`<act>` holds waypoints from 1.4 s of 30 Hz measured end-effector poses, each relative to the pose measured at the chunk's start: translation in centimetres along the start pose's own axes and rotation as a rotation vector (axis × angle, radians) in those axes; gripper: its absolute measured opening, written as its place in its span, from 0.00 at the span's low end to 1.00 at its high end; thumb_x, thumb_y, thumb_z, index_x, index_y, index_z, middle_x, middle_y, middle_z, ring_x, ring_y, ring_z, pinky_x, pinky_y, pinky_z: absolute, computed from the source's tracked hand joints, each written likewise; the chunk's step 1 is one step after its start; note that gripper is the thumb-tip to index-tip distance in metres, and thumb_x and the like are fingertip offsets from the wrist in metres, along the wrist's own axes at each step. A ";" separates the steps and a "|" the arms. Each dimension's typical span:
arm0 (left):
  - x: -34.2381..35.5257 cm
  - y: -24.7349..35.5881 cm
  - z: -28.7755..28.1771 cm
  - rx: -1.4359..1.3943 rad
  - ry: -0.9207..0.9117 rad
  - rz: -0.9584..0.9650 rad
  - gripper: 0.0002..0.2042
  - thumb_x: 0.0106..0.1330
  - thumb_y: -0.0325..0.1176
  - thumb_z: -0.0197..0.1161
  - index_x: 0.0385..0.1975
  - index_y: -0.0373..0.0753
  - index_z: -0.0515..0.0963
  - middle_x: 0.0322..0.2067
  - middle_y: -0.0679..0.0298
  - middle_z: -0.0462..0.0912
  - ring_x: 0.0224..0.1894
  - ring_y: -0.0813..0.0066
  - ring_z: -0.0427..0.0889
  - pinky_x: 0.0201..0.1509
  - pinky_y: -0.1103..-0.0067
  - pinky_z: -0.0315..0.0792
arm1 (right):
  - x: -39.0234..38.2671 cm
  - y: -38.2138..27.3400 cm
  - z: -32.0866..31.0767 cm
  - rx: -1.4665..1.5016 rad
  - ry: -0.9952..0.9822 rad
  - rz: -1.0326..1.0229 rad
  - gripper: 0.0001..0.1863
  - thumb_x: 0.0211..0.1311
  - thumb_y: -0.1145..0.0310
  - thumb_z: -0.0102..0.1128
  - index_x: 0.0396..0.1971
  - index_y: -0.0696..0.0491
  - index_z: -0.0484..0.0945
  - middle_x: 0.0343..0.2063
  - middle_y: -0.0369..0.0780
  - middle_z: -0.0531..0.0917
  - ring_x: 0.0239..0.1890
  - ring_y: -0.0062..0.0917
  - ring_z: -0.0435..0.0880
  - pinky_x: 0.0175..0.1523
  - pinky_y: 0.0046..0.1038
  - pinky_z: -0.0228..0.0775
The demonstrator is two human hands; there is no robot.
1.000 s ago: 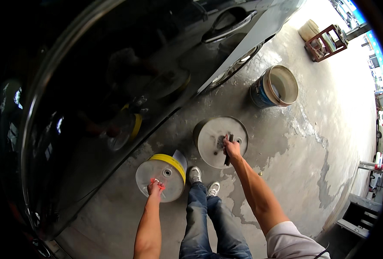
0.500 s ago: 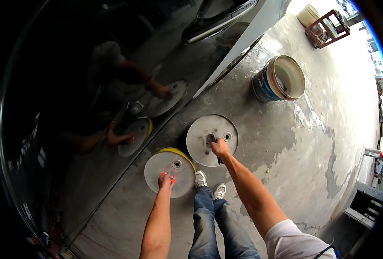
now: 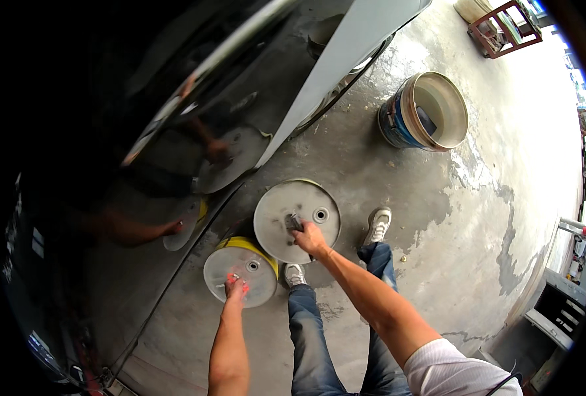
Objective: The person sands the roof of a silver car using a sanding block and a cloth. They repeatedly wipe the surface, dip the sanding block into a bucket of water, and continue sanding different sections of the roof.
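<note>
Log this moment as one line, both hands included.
left hand: grips red-orange handle, left drum | right hand: grips dark handle, right drum | apart: open bucket

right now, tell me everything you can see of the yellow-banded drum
The yellow-banded drum has a round, metal-looking grey top with a ringed fitting and an orange-red handle held in the left grip. Its top faces up, near the left shoe; whether it touches the floor is unclear.

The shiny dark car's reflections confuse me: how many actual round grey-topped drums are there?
2: a yellow-banded round grey-topped drum at the left hand, and a second grey-topped drum at the right hand. More could be hidden.
</note>
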State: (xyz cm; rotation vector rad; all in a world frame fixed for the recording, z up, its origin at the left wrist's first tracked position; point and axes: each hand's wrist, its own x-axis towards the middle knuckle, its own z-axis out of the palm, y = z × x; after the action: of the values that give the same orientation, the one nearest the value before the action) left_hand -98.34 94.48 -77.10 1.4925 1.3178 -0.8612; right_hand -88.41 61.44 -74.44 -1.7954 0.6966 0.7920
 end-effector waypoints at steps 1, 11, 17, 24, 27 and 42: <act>-0.5 0.8 0.6 0.023 0.030 -0.028 0.10 0.65 0.28 0.57 0.43 0.49 0.72 0.33 0.70 0.76 0.35 0.75 0.80 0.56 0.64 0.75 | 0.3 0.2 0.0 0.035 -0.032 -0.021 0.23 0.61 0.57 0.64 0.52 0.54 0.79 0.42 0.57 0.85 0.49 0.52 0.84 0.55 0.46 0.76; 0.9 0.1 -1.1 -0.103 0.122 0.062 0.14 0.64 0.24 0.58 0.48 0.46 0.74 0.39 0.68 0.79 0.37 0.75 0.81 0.45 0.75 0.81 | 0.5 -0.9 -2.1 0.073 -0.300 -0.027 0.28 0.64 0.61 0.60 0.62 0.57 0.73 0.33 0.49 0.89 0.42 0.42 0.89 0.52 0.40 0.78; -0.5 0.5 0.2 -0.193 0.155 0.064 0.15 0.66 0.25 0.57 0.52 0.45 0.75 0.41 0.69 0.79 0.41 0.72 0.83 0.48 0.75 0.80 | 2.0 -2.6 -1.5 -0.024 -0.322 -0.124 0.27 0.63 0.64 0.60 0.61 0.57 0.73 0.35 0.53 0.87 0.43 0.47 0.87 0.51 0.44 0.78; -0.4 1.6 0.7 -0.210 0.161 0.097 0.08 0.67 0.29 0.60 0.44 0.46 0.78 0.31 0.72 0.76 0.29 0.81 0.76 0.35 0.79 0.74 | 0.8 -5.5 -2.2 -0.076 -0.320 -0.125 0.26 0.62 0.64 0.60 0.59 0.57 0.74 0.41 0.57 0.85 0.46 0.52 0.84 0.53 0.47 0.75; 0.3 2.3 1.3 -0.182 0.159 0.112 0.12 0.67 0.28 0.59 0.48 0.46 0.77 0.32 0.71 0.77 0.30 0.80 0.76 0.37 0.80 0.75 | 1.2 -4.1 -1.6 -0.119 -0.205 -0.168 0.22 0.62 0.64 0.59 0.54 0.56 0.76 0.37 0.53 0.87 0.43 0.50 0.86 0.51 0.45 0.76; -18.6 -1.2 4.4 0.065 0.084 0.146 0.04 0.71 0.29 0.58 0.34 0.49 0.73 0.23 0.74 0.73 0.24 0.82 0.72 0.25 0.80 0.68 | -7.6 -1.8 -21.5 -0.248 -0.114 -0.125 0.17 0.59 0.59 0.62 0.41 0.56 0.81 0.33 0.50 0.87 0.38 0.44 0.87 0.45 0.43 0.77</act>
State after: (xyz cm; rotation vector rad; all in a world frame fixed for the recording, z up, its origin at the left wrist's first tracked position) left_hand -102.48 84.23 -61.49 1.6691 1.2341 -0.7609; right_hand -87.55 42.48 -61.61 -1.9770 0.4208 0.9191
